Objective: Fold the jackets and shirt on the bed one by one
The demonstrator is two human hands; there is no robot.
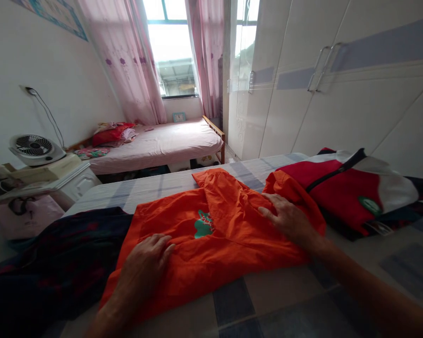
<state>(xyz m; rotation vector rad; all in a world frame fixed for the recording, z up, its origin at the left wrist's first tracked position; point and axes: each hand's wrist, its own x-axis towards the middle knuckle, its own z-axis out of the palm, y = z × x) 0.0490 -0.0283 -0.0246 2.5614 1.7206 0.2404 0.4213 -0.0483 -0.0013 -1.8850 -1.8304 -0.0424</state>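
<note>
Looks light and soft, best held by opposite edges of the orange jacket (229, 253), with left hand (147, 258) and right hand (289, 217) spread loosely atop.

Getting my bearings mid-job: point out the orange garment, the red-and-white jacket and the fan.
Orange garment (232, 227): head view, middle of the spread cloth.
Red-and-white jacket (348, 192): head view, red panel.
Fan (34, 146): head view, round front grille.
</note>
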